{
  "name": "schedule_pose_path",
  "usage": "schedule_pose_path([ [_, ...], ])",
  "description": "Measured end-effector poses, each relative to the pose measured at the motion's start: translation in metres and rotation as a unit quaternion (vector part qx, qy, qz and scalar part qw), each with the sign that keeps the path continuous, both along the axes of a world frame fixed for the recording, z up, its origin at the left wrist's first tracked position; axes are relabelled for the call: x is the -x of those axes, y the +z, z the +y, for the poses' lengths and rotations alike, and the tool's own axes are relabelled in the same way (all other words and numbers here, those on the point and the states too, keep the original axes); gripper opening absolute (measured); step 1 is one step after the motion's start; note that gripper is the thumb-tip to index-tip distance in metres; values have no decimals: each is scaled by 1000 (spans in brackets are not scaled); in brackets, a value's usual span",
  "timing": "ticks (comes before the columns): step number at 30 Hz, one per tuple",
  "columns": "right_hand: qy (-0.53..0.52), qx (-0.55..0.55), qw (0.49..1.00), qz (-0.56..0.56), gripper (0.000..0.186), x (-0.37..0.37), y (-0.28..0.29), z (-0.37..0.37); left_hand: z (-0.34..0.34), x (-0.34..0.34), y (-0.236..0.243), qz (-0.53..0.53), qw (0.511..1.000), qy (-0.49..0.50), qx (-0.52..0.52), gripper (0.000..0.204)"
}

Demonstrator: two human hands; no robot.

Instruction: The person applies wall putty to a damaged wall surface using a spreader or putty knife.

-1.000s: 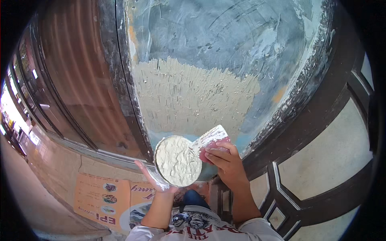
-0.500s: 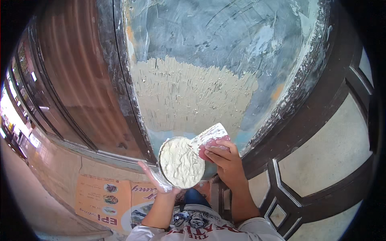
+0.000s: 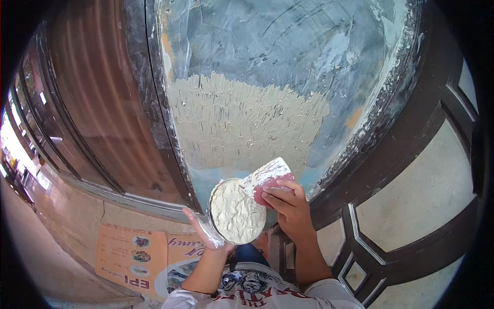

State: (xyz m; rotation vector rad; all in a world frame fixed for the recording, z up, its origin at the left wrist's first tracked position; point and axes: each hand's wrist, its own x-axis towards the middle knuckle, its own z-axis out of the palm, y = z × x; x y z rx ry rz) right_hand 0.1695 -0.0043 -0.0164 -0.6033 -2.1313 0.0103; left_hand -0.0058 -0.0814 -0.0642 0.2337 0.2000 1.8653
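A blue-grey wall [image 3: 288, 46], streaked and smeared, fills the upper centre of the frame, with a rough beige patch [image 3: 247, 123] spread across its middle. Reddish-brown panelling [image 3: 98, 82] stands at upper left; dark framework with pale panels [image 3: 417, 195] curves down the right side. At lower left, an orange banner [image 3: 118, 252] lies on the floor, printed with small food pictures, large purple lettering and finer lines too small to read. At the bottom edge, the wearer's pale shirt [image 3: 314, 298] carries a dark picture and red capitals.

Just below the frame's centre is a round bowl [image 3: 210, 208], full to near the rim with lumpy off-white paste [image 3: 238, 213]. The left hand [image 3: 212, 234] supports it from its lower left, thumb spread outward and smeared white; the other fingers are hidden. The right hand [image 3: 290, 206], right of the bowl, pinches a reddish scraper [image 3: 265, 180] coated in white, fingers bent over its face, thumb out of sight. The scraper's left end overlaps the bowl's upper rim; whether they touch I cannot tell.
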Motion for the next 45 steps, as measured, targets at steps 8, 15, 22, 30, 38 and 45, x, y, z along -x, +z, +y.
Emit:
schedule_pose_path([
  [8,3,8,1000,17,38,3,-1,1,0,-4,1,24,1000,-12,3,117],
  [15,25,-4,999,26,39,8,0,4,6,-2,-10,12,1000,-20,-21,116],
  [22,46,-10,997,63,37,9,10,2,11,-2,-6,-102,988,-118,-17,109],
  [30,-32,48,987,150,14,-39,12,27,20,3,-14,-95,992,-82,9,108],
  [38,-219,52,960,170,24,-107,60,98,35,28,-37,-67,996,-49,24,114],
  [45,-236,8,968,84,29,-132,93,154,32,27,-18,-94,993,-71,0,112],
])
